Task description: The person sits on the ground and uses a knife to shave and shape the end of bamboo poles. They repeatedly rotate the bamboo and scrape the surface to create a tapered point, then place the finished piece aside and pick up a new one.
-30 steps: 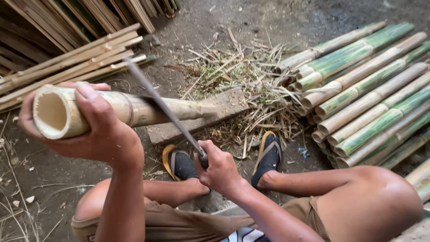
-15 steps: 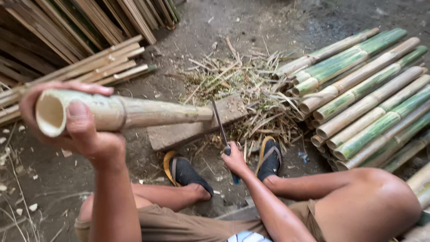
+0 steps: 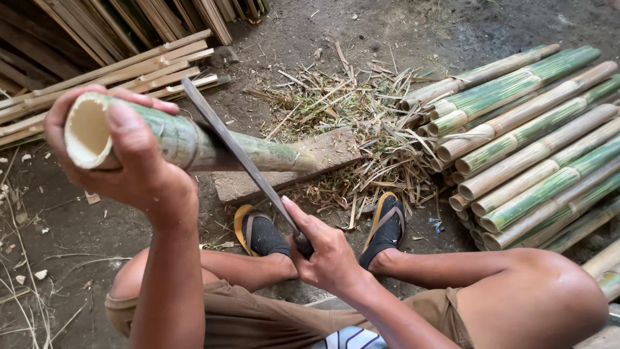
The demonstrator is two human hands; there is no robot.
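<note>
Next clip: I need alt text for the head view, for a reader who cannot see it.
A seated person's left hand grips the open end of a green bamboo pole resting on a wooden block, while the right hand lays a long machete blade across it. Shavings litter the dirt; stacked bamboo poles lie to the right, split slats at upper left.

From where I'm watching, the floor (image 3: 387,26) is just bare packed dirt, dark grey and scuffed. A heap of dry shavings and husk scraps (image 3: 342,110) covers the middle of it. Cut green bamboo poles (image 3: 529,142) are stacked along the right edge, split pale slats (image 3: 116,71) lie piled at the upper left, and darker slats (image 3: 129,16) lean along the top edge. Soft, even daylight, no hard shadows.
</note>
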